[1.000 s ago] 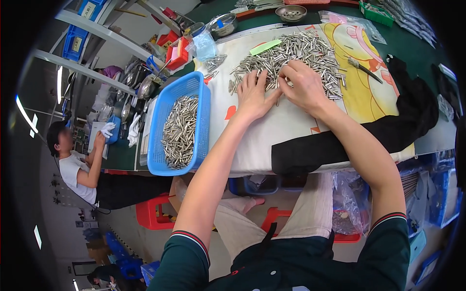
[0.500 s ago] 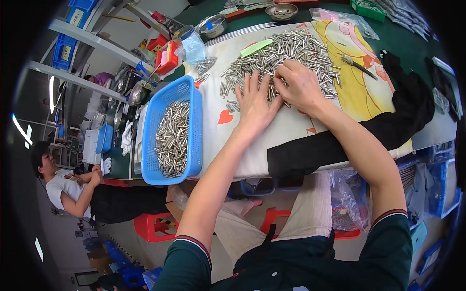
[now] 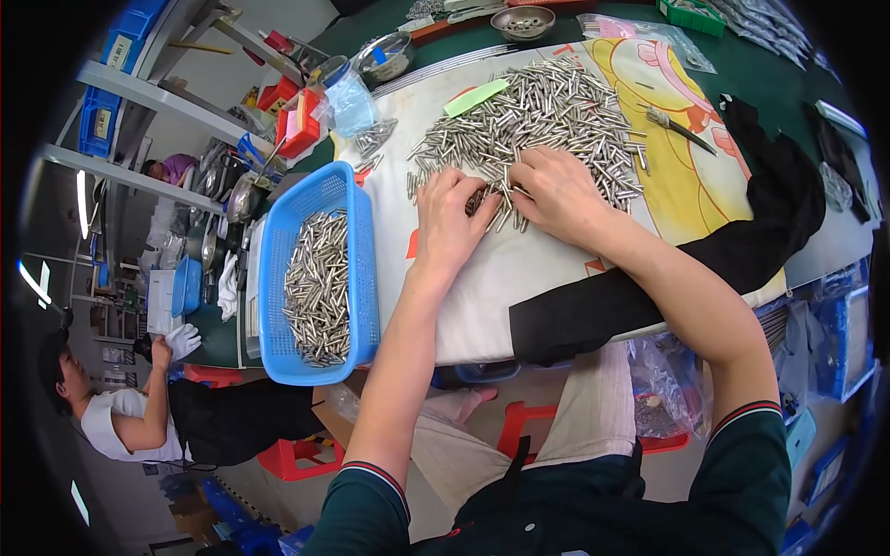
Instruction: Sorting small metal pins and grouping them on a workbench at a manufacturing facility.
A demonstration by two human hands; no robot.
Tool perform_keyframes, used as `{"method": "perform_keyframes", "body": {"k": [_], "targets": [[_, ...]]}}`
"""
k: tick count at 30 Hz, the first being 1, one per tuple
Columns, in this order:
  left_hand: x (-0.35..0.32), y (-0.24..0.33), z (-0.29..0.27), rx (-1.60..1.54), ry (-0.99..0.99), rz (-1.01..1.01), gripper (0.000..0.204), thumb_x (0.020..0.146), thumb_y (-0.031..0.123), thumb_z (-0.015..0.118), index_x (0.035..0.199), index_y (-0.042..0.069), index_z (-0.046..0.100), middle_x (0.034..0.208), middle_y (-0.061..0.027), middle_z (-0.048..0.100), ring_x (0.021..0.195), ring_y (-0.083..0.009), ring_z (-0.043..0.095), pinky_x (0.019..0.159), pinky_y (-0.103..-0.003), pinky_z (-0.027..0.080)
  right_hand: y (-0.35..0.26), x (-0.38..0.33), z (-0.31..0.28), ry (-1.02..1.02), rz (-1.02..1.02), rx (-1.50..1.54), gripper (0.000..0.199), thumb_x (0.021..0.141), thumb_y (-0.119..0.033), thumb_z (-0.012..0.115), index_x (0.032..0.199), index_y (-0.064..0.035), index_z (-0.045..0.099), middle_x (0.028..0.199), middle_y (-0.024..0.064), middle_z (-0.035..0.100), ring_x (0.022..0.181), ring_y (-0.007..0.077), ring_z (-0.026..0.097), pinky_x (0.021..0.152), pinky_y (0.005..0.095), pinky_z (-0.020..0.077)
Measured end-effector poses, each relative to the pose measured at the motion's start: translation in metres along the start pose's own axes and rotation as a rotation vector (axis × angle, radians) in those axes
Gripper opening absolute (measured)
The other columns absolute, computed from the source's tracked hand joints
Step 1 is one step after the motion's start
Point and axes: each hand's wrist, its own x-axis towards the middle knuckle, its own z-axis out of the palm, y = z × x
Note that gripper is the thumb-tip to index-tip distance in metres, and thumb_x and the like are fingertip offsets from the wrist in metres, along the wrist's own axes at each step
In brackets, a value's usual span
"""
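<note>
A wide heap of small silvery metal pins [image 3: 547, 111] lies on the patterned cloth [image 3: 473, 324]. My left hand [image 3: 447, 215] is curled at the heap's near left edge, thumb and fingers closing round some pins. Beside it, my right hand [image 3: 559, 196] has its fingers bent down into the near edge of the heap, pressed on pins; its fingertips are partly hidden. A few pins lie between the two hands. To the left stands a blue plastic basket [image 3: 364, 278], partly filled with more of these pins. A light green strip [image 3: 476, 97] rests on top of the heap.
A black cloth sleeve [image 3: 593, 310] lies along the table's near right edge. A dark-handled brush [image 3: 681, 130] is right of the heap. Behind are clear plastic bags [image 3: 350, 104], a metal bowl [image 3: 522, 23] and red bins [image 3: 297, 123]. A co-worker [image 3: 120, 408] stands at the left.
My left hand has gone from spread flat to curled, shifting left and nearer me. My right hand has moved slightly nearer me. The co-worker's hands now hold up a white glove.
</note>
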Motion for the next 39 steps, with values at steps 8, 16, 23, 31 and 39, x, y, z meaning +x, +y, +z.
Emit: {"method": "perform_keyframes", "body": {"k": [8,16,23,31,39], "targets": [[-0.001,0.008,0.001,-0.003,0.042,0.073,0.011,0.071,0.009,0.07,0.078,0.003,0.064,0.074,-0.0065,0.057,0.074,-0.0239,0.054,0.071,-0.035,0.04,-0.001,0.005,0.001,-0.008,0.012,-0.022,0.01,0.069,-0.01,0.06,0.076,-0.003,0.06,0.077,0.0099,0.056,0.081,0.0271,0.057,0.07,0.0391,0.0465],[0.0,0.015,0.004,-0.184,0.129,0.049,0.012,0.071,0.005,0.069,0.079,0.003,0.061,0.077,-0.0063,0.057,0.075,-0.025,0.054,0.072,-0.036,0.039,-0.001,0.003,0.0,0.008,0.048,0.039,0.007,0.071,-0.009,0.06,0.073,-0.0025,0.057,0.075,0.0113,0.056,0.079,0.0287,0.058,0.067,0.0399,0.0479],[0.003,0.018,-0.001,-0.277,0.199,-0.01,0.011,0.074,0.002,0.068,0.082,-0.001,0.061,0.072,-0.0067,0.056,0.059,-0.0159,0.052,0.056,-0.028,0.043,-0.002,0.004,-0.001,0.05,0.082,0.097,0.008,0.075,-0.01,0.059,0.074,-0.0023,0.057,0.076,0.0107,0.055,0.079,0.0288,0.058,0.068,0.0396,0.0476],[0.002,0.022,-0.003,-0.533,0.065,-0.267,0.015,0.077,0.001,0.066,0.092,0.002,0.064,0.07,-0.0028,0.06,0.058,-0.0071,0.051,0.055,-0.024,0.044,-0.003,0.005,-0.003,0.116,0.093,0.134,0.008,0.075,-0.01,0.059,0.077,-0.0036,0.057,0.077,0.0099,0.055,0.079,0.0284,0.057,0.066,0.0401,0.0472],[0.003,0.022,-0.006,-0.719,0.052,-0.362,0.011,0.085,0.001,0.059,0.095,-0.002,0.06,0.074,-0.0041,0.064,0.072,-0.0091,0.062,0.065,-0.022,0.051,-0.006,0.004,-0.003,0.048,0.096,0.223,0.009,0.073,-0.006,0.062,0.078,-0.0031,0.055,0.072,0.0089,0.056,0.071,0.0273,0.058,0.061,0.0387,0.0455]]}}
